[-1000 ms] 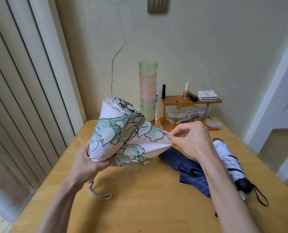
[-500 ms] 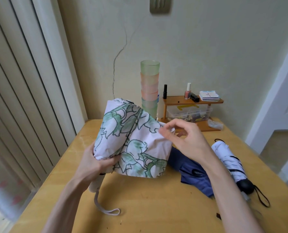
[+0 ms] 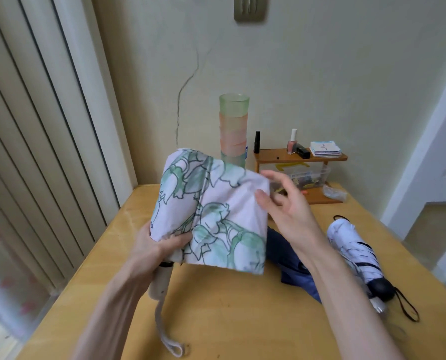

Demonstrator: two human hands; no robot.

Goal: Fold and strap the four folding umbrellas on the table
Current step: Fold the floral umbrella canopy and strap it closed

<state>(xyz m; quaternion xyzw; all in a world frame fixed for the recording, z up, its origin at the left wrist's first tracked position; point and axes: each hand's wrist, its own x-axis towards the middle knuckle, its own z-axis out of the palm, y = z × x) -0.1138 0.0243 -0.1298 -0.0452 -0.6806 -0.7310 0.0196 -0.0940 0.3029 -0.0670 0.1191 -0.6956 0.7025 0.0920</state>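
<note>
Right hand point(image 3: 292, 211) has let go of the canopy edge it pinched a second ago. Its fingers point(image 3: 271, 175) are now spread and loose, thumb just touching the right edge of the fabric, holding nothing. Floral umbrella point(image 3: 216, 209) has turned since then: the tip end no longer faces the camera, a flat panel of pale canopy with green leaves does. More of the handle shows too.

Head view, current state:
- Left hand point(image 3: 154, 248) grips the floral umbrella at the lower end of the canopy, thumb point(image 3: 176, 240) across the bunched fabric, the other fingers hidden behind it. Umbrella is held above the desk point(image 3: 242, 320), tilted, canopy end up and away, fabric loose.
- Cream handle point(image 3: 160, 281) sticks out below the left hand. Its wrist loop point(image 3: 169, 344) hangs toward the near desk edge; cannot tell if it touches the desk.
- Navy umbrella point(image 3: 289, 258) lies on the desk, partly hidden by the right forearm and the floral canopy, fabric loose.
- White umbrella point(image 3: 351, 245) with black stripes lies just right of the navy one, rolled up, black handle point(image 3: 381, 289) toward the camera, black cord point(image 3: 409, 310) trailing on the desk.
- Back of desk, at the wall: stack of green and pink cups point(image 3: 234, 126). Beside it, a small wooden shelf point(image 3: 299, 157) with a nail polish bottle point(image 3: 292, 144) and a stack of cards point(image 3: 324, 149) on top, clear plastic box point(image 3: 302, 175) underneath.
- Vertical blinds point(image 3: 34, 126) on the left.
</note>
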